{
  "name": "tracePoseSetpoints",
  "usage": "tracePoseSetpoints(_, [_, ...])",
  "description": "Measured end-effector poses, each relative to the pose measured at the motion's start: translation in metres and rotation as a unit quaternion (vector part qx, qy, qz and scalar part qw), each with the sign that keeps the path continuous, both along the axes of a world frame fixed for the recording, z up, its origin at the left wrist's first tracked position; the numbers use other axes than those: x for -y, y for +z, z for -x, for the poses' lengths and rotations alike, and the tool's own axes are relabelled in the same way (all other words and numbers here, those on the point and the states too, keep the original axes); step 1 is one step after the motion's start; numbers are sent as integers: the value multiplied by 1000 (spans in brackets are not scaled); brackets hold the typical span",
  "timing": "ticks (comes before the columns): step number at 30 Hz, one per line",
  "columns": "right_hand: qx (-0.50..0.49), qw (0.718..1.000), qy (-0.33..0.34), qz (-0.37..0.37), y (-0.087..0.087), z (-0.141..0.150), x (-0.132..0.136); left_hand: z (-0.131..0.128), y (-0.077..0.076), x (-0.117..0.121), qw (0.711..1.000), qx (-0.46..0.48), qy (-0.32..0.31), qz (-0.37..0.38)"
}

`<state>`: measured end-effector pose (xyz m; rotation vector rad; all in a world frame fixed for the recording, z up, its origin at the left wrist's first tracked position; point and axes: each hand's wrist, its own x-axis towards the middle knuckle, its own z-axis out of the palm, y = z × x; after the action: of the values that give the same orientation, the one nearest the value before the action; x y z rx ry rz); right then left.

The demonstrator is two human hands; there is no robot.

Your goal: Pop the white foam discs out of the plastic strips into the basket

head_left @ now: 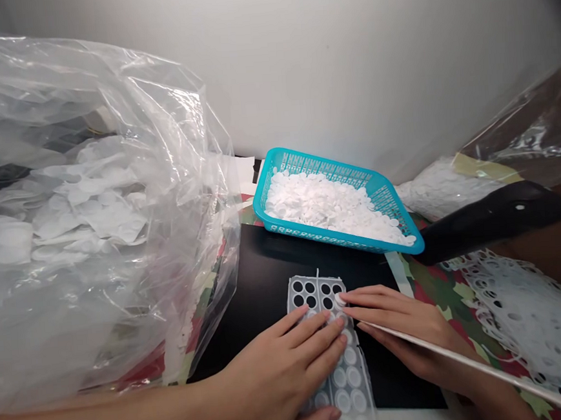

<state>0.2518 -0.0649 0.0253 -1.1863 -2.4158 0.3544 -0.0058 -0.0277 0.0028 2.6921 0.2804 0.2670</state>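
The left hand [282, 358] is lying flat, fingers slightly spread, across a translucent perforated mould [300, 287] at lower centre, while the right hand [396, 317] is pinching a white disc [339, 299] narrowly at its far end. The dark open holes there seem to be calling for discs. A turquoise basket [277, 171] is holding more white discs [329, 206] just beyond a black mat [275, 262].

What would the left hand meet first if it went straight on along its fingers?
Probably the right hand. The left hand's fingertips point up and right across the white plastic tray of round recesses, towards the right hand's fingers. Depth is unclear, so they may already touch.
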Motion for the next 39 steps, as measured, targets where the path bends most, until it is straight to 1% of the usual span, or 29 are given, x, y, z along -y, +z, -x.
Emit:
tracePoseSetpoints(6, [21, 999, 11, -37, -5, 1, 0, -1, 4, 0, 998, -41, -12, 50])
tracePoseSetpoints(10, [51, 997, 10, -58, -14, -1, 4, -2, 3, 0, 997, -46, -9, 55])
tracePoseSetpoints(15, [58, 996, -9, -70, -27, -3, 7, -3, -3, 2, 998, -36, 1, 51])
tracePoseSetpoints(18, [48, 993, -51, -92, -30, 0, 6, -2, -2, 1, 998, -38, -7, 56])
tracePoseSetpoints(20, [44, 989, -85, -111, -28, 4, 5, -1, 1, 0, 997, -46, -19, 60])
tracePoseSetpoints(24, [31, 981, -120, -149, -22, 11, 2, -1, 5, -1, 997, -52, -27, 59])
tracePoseSetpoints(31, [-25, 973, -145, -181, -17, 18, 2, 0, 3, -1, 997, -36, -21, 58])
tracePoseSetpoints(35, [-21, 966, -159, -201, -16, 17, 1, 0, 1, 0, 998, -23, -17, 63])
tracePoseSetpoints(37, [-14, 952, -190, -240, -14, 12, 0, 0, 1, 0, 997, -25, -16, 69])
tracePoseSetpoints(39, [-23, 925, -236, -296, -12, 5, -2, 0, 1, 0, 997, -34, -11, 75])
